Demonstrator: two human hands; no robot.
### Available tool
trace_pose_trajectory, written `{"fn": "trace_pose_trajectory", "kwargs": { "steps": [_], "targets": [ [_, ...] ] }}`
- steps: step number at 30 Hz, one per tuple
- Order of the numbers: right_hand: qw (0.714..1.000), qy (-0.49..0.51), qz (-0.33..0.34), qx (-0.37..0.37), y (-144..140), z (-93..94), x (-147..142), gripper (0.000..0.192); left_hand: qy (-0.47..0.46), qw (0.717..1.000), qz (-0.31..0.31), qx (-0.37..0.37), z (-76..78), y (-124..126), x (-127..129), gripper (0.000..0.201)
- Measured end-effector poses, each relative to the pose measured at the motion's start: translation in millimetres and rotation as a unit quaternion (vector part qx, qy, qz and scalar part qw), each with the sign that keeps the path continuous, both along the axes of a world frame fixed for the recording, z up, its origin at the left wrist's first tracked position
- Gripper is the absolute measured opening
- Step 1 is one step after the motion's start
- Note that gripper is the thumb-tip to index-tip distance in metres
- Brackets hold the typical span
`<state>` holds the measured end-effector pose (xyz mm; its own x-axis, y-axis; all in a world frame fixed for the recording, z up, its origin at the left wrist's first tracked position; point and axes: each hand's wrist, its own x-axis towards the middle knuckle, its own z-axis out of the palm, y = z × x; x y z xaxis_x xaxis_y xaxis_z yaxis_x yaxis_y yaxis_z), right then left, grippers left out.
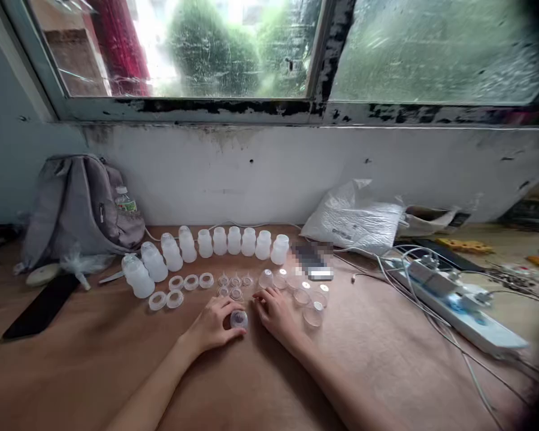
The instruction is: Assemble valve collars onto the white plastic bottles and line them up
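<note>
On the table, my left hand (212,323) has its thumb and fingers around a baby bottle nipple in its ring (239,319). My right hand (276,314) lies with fingers extended, its tips at the near edge of a clear dome cap (266,279); whether they touch it I cannot tell. More clear caps (313,315) stand to the right of that hand. Ahead of my hands sit several clear nipples (236,293). White screw rings (175,299) lie to their left. Frosted baby bottles (234,240) stand in a curved row behind, without tops.
A grey backpack (78,203) and a black flat object (40,308) are at left. A silver plastic bag (354,215) leans on the wall. A blurred phone-like object (317,263) lies before it. At right is a power strip (458,305) with tangled cables.
</note>
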<state>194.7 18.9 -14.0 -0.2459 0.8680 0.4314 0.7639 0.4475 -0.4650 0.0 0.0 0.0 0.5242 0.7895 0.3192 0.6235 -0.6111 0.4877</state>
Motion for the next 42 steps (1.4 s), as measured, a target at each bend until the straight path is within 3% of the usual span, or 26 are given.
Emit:
{"fn": "trace_pose_trajectory", "kwargs": {
  "steps": [6, 10, 14, 17, 23, 31, 37, 42],
  "targets": [
    [1.0, 0.027, 0.01, -0.001, 2.4, -7.3, -0.4, 0.015, -0.005, 1.0, 0.016, 0.015, -1.6, 1.7, 1.6, 0.046],
    [0.997, 0.056, 0.05, 0.002, -1.9, -4.1, 0.3, 0.024, -0.081, 0.994, 0.063, 0.025, -4.0, 0.4, 7.2, 0.017],
    [0.986, 0.079, 0.146, -0.01, -14.8, 8.7, -4.4, 0.04, -0.199, 0.971, 0.126, -0.042, -2.5, -3.2, 14.0, 0.023],
    [0.977, 0.119, 0.176, -0.025, -24.3, 16.2, -12.5, 0.034, -0.246, 0.953, 0.148, -0.093, 0.2, -5.8, 17.8, 0.025],
    [0.97, 0.206, 0.102, -0.078, -27.5, 18.8, -23.6, 0.009, -0.28, 0.939, 0.154, -0.132, 0.0, -10.5, 21.7, 0.026],
    [0.968, 0.228, 0.044, -0.1, -19.4, 15.4, -16.1, 0.009, -0.207, 0.971, 0.082, -0.092, 8.6, -25.0, 31.8, 0.016],
    [0.968, 0.222, 0.033, -0.115, -20.4, 14.2, -18.9, 0.014, -0.117, 0.99, 0.073, -0.016, 6.0, -26.4, 30.9, 0.015],
    [0.972, 0.204, 0.021, -0.115, -19.3, 8.4, -20.0, 0.012, -0.095, 0.993, 0.067, -0.003, 4.6, -26.8, 29.7, 0.017]
  ]
}}
